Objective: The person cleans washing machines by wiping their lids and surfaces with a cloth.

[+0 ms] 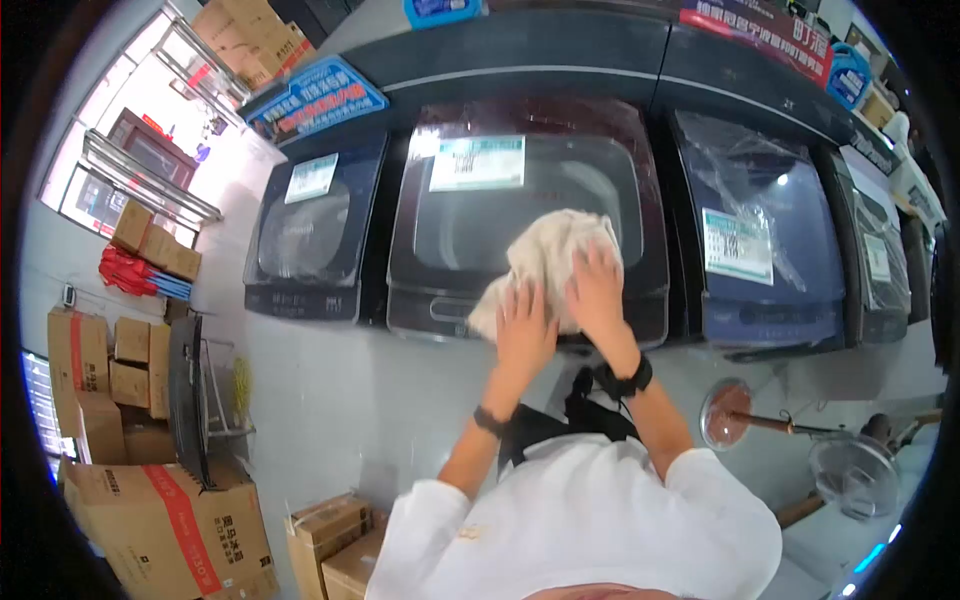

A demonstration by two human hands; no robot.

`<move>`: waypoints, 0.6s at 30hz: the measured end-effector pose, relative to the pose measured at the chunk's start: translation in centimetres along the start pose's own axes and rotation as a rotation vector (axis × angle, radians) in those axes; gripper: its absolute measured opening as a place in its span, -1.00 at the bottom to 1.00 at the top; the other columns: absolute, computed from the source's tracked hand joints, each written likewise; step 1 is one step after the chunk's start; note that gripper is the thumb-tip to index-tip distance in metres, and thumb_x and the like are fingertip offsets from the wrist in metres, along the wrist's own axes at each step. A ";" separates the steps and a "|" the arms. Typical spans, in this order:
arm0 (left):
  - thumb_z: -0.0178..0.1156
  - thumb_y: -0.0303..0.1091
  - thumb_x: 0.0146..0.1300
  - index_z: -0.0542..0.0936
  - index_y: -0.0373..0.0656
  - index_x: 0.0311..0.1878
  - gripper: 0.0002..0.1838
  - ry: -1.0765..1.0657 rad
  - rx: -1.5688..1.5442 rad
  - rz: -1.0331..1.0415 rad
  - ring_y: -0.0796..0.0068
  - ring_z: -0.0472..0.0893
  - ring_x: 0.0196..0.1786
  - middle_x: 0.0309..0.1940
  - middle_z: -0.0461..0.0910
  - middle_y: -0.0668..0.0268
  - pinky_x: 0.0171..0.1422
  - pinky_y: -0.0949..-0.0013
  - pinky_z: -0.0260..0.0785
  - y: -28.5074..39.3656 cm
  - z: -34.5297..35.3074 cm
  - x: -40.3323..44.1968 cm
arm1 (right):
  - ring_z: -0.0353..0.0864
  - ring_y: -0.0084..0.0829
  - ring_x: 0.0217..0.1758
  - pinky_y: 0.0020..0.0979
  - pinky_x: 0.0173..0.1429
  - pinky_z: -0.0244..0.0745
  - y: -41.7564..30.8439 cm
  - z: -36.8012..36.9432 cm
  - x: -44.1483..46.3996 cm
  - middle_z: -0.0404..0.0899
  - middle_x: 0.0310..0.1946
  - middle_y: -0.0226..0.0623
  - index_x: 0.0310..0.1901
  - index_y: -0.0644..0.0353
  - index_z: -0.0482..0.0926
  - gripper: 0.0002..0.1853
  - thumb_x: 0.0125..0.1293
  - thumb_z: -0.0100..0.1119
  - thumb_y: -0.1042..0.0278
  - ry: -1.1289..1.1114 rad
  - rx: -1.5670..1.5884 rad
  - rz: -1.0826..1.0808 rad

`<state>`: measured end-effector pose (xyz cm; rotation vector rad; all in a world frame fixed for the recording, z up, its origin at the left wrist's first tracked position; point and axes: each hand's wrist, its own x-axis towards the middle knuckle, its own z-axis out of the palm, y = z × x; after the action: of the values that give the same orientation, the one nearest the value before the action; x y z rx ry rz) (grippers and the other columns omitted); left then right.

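Observation:
A crumpled cream cloth (555,245) lies over the front right part of the dark lid of the middle washing machine (420,290). My left hand (527,325) rests on the lower left of the cloth, its fingers spread and stretched forward. On the cloth's right side is my right hand (600,295), slightly blurred, with its fingers extended over the folds. Both palms face down, and part of the cloth is hidden beneath them. Behind the cloth, a white and green label (478,163) sits on the lid.
More washing machines stand alongside: one to the left (305,235), a plastic-covered one to the right (765,250). A dark ledge (560,60) runs behind them. Cardboard boxes (165,525) are stacked at left. A round-seated stool (728,413) stands at right.

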<state>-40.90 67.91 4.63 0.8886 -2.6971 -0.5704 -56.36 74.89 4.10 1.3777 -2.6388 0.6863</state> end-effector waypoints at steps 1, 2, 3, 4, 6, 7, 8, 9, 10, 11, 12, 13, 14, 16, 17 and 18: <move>0.23 -0.11 0.49 0.29 -0.23 0.64 -0.24 -0.069 0.037 -0.030 -0.30 0.19 0.67 0.66 0.21 -0.08 0.66 -0.32 0.10 -0.5 1.7 -0.5 | 0.16 0.32 0.64 0.26 0.61 0.16 1.0 1.7 -0.7 0.25 0.60 0.10 0.43 0.26 0.51 -0.37 0.37 0.28 0.19 -0.076 -0.016 0.011; 0.24 -0.09 0.47 0.28 -0.23 0.64 -0.21 -0.035 0.092 -0.031 -0.24 0.16 0.70 0.68 0.20 -0.05 0.67 -0.35 0.07 -1.0 3.6 -1.1 | 0.17 0.26 0.65 0.28 0.62 0.12 1.8 2.0 -1.0 0.28 0.59 0.05 0.43 0.26 0.51 -0.38 0.37 0.28 0.20 -0.029 -0.011 -0.073; 0.25 -0.09 0.46 0.28 -0.24 0.64 -0.21 0.008 0.096 -0.021 -0.23 0.16 0.70 0.68 0.20 -0.05 0.67 -0.33 0.06 -0.5 3.7 -0.7 | 0.17 0.19 0.66 0.30 0.63 0.08 2.2 2.3 -1.8 0.30 0.58 0.00 0.44 0.25 0.50 -0.38 0.38 0.28 0.22 0.006 0.002 -0.147; 0.25 -0.08 0.46 0.28 -0.25 0.64 -0.20 0.026 0.104 -0.012 -0.22 0.15 0.71 0.67 0.20 -0.05 0.68 -0.32 0.06 0.0 3.3 -1.1 | 0.17 0.16 0.66 0.28 0.63 0.09 2.4 2.1 -2.2 0.31 0.58 -0.03 0.45 0.25 0.50 -0.37 0.38 0.28 0.20 0.018 0.034 -0.179; 0.23 -0.10 0.47 0.28 -0.30 0.63 -0.22 0.050 0.092 0.003 -0.24 0.16 0.70 0.66 0.21 -0.08 0.69 -0.30 0.05 -0.2 2.9 -1.1 | 0.19 0.08 0.67 0.22 0.66 0.10 3.4 1.2 -1.9 0.34 0.58 -0.12 0.47 0.23 0.49 -0.35 0.39 0.29 0.18 0.050 0.098 -0.227; 0.21 -0.13 0.48 0.28 -0.33 0.62 -0.24 0.050 0.070 0.005 -0.26 0.17 0.69 0.65 0.21 -0.11 0.69 -0.29 0.06 -0.6 3.1 -0.8 | 0.19 0.08 0.68 0.21 0.66 0.09 3.7 1.1 -1.5 0.35 0.58 -0.13 0.48 0.23 0.49 -0.35 0.39 0.28 0.19 0.030 0.097 -0.213; 0.20 -0.15 0.50 0.29 -0.37 0.61 -0.25 0.053 0.047 0.012 -0.29 0.18 0.67 0.64 0.22 -0.14 0.68 -0.28 0.06 -1.0 3.3 0.3 | 0.19 0.08 0.68 0.20 0.67 0.09 4.0 1.1 -0.7 0.35 0.58 -0.14 0.48 0.22 0.48 -0.35 0.39 0.28 0.20 0.014 0.095 -0.198; 0.19 -0.16 0.50 0.28 -0.38 0.60 -0.26 0.068 0.072 0.035 -0.30 0.18 0.67 0.64 0.22 -0.15 0.68 -0.25 0.07 -1.6 3.4 1.8 | 0.19 0.08 0.68 0.20 0.67 0.08 4.1 1.2 -0.1 0.36 0.58 -0.14 0.48 0.21 0.48 -0.36 0.39 0.28 0.21 -0.004 0.097 -0.174; 0.19 -0.17 0.50 0.28 -0.39 0.60 -0.26 0.066 0.097 0.057 -0.31 0.18 0.66 0.63 0.23 -0.17 0.69 -0.22 0.09 -2.0 3.4 3.0 | 0.19 0.08 0.67 0.17 0.67 0.09 4.2 1.4 0.8 0.38 0.57 -0.17 0.48 0.21 0.48 -0.36 0.39 0.28 0.26 -0.017 0.063 -0.151; 0.18 -0.18 0.50 0.27 -0.39 0.60 -0.26 0.056 0.117 0.075 -0.32 0.19 0.66 0.62 0.23 -0.19 0.69 -0.19 0.10 -2.6 3.4 3.7 | 0.19 0.08 0.67 0.18 0.67 0.10 4.0 1.8 1.4 0.38 0.56 -0.18 0.48 0.21 0.48 -0.36 0.39 0.28 0.25 -0.002 0.067 -0.151; 0.19 -0.19 0.49 0.27 -0.40 0.60 -0.26 0.051 0.142 0.090 -0.34 0.19 0.65 0.61 0.24 -0.21 0.69 -0.17 0.11 -2.9 3.2 5.0 | 0.19 0.08 0.67 0.18 0.66 0.10 4.1 2.2 2.4 0.38 0.56 -0.19 0.48 0.21 0.48 -0.37 0.39 0.28 0.25 0.020 0.061 -0.153; 0.19 -0.20 0.48 0.27 -0.40 0.60 -0.26 0.048 0.162 0.107 -0.36 0.19 0.65 0.60 0.25 -0.22 0.69 -0.14 0.12 -3.1 3.1 6.4 | 0.19 0.09 0.67 0.18 0.66 0.11 4.3 2.4 3.3 0.39 0.56 -0.20 0.48 0.21 0.48 -0.37 0.39 0.28 0.25 0.043 0.049 -0.156; 0.19 -0.21 0.48 0.27 -0.41 0.60 -0.26 0.044 0.178 0.122 -0.37 0.20 0.64 0.59 0.26 -0.24 0.69 -0.12 0.12 -3.0 3.1 7.2 | 0.23 0.16 0.65 0.17 0.65 0.12 4.1 2.9 3.9 0.38 0.55 -0.12 0.47 0.22 0.47 -0.37 0.37 0.27 0.31 0.036 0.048 -0.141; 0.17 -0.25 0.47 0.26 -0.39 0.60 -0.27 0.046 0.143 0.138 -0.44 0.19 0.62 0.57 0.25 -0.29 0.69 -0.17 0.11 -3.2 3.6 7.8 | 0.24 0.16 0.64 0.17 0.64 0.13 4.2 3.7 3.5 0.38 0.55 -0.11 0.46 0.23 0.49 -0.38 0.37 0.27 0.31 0.086 0.011 -0.178; 0.16 -0.27 0.46 0.26 -0.39 0.61 -0.27 0.053 0.129 0.147 -0.48 0.19 0.62 0.57 0.24 -0.32 0.68 -0.19 0.11 -3.5 3.7 8.4 | 0.25 0.15 0.63 0.17 0.64 0.14 4.3 4.0 3.5 0.38 0.55 -0.10 0.45 0.24 0.50 -0.39 0.37 0.26 0.31 0.116 -0.007 -0.201; 0.17 -0.28 0.46 0.26 -0.38 0.61 -0.27 0.038 0.141 0.200 -0.51 0.19 0.61 0.57 0.22 -0.33 0.68 -0.22 0.11 -3.6 3.4 8.5 | 0.25 0.17 0.63 0.18 0.65 0.14 4.3 3.6 3.1 0.39 0.54 -0.08 0.42 0.18 0.55 -0.44 0.39 0.26 0.29 0.104 -0.003 -0.213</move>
<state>-46.91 61.03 0.93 0.6426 -2.7750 -0.3217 -61.15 73.14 0.22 1.5477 -2.3689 0.7050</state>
